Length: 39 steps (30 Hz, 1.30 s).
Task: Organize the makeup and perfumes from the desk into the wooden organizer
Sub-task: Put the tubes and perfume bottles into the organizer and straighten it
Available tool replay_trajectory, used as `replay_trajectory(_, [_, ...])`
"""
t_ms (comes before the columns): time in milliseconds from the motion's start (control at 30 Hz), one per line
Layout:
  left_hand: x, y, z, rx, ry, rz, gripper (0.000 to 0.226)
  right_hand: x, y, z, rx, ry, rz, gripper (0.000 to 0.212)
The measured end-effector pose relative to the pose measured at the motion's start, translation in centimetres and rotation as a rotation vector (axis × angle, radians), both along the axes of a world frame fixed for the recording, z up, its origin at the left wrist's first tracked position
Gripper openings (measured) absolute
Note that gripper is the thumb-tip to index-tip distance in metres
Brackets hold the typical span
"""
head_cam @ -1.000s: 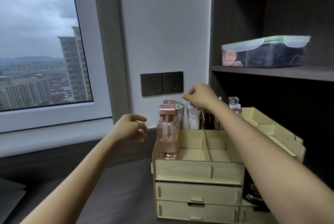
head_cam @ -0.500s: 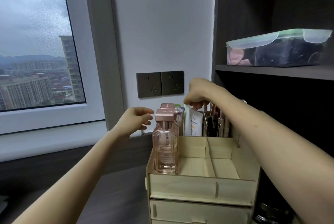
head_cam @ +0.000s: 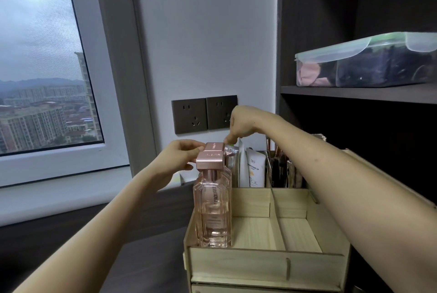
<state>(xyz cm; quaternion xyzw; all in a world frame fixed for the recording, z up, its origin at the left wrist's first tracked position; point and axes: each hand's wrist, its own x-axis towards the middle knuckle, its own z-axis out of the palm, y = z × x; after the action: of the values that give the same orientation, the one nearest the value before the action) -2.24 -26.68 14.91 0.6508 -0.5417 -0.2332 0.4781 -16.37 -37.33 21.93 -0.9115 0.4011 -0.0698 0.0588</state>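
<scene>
left hand (head_cam: 176, 160) pinching rose-gold cap of tall pink glass perfume bottle (head_cam: 212, 207) standing in pale wooden organizer (head_cam: 267, 266), front-left compartment | right hand (head_cam: 243, 122) curling fingers over back-row silver tube (head_cam: 230, 150), grip unclear | risk: bottle tipping, top-heavy

Perfume bottle (head_cam: 212, 207): clear pale pink glass w/ rose-gold metallic cap, darker lettering down 1 side. Wooden organizer (head_cam: 267, 264): pale, light-grained plywood, same tone on dividers & drawer fronts. White tube (head_cam: 255, 169) in the back compartment w/ dark print & an orange-yellow mark. Silver foil sachet (head_cam: 231, 150) beside it, w/ a spot of green at its top. 2 wall sockets (head_cam: 204, 115): dark grey-brown on a white wall. Shelf unit (head_cam: 354, 94): dark brown. Storage box (head_cam: 364, 68): clear, translucent pale-green lid, pink & black contents. Desk (head_cam: 151, 257): dark grey. Window frame (head_cam: 59, 162): white, grey sky behind
</scene>
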Motion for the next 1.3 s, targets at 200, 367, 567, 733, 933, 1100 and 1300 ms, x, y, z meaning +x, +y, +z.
replay_trajectory(200, [0.1, 0.2, -0.2, -0.021, 0.011, 0.014, 0.022, -1.0, 0.6, 0.3, 0.006, -0.064, 0.018, 0.029])
replay_trajectory(367, [-0.1, 1.2, -0.1, -0.124, 0.06, 0.098, 0.02, -6.4, 1.9, 2.4, -0.035, -0.116, -0.031, 0.019])
replay_trajectory(567, [-1.7, 3.7, -0.3, -0.385, 0.126, 0.243, 0.014, -10.3, 3.5, -0.6, -0.081, -0.049, -0.051, 0.017])
replay_trajectory(733, [-2.7, 5.3, 0.6, -0.505, 0.14, 0.271, 0.015, -9.2, 2.8, -3.4, -0.255, -0.054, -0.129, 0.029])
replay_trajectory(933, [-2.8, 6.5, 1.0, -0.51, 0.095, 0.24, 0.023, -8.2, 1.1, -4.1, -0.261, -0.086, -0.183, 0.009])
replay_trajectory(1100, [-2.2, 6.9, 1.1, -0.514, 0.1, 0.253, 0.023, -8.6, 1.4, -3.4, -0.199, -0.161, -0.135, 0.011])
replay_trajectory(1300, [-1.6, 7.7, 1.2, -0.54, 0.095, 0.251, 0.023, -12.1, 2.5, -1.3, -0.145, -0.118, -0.074, 0.012])
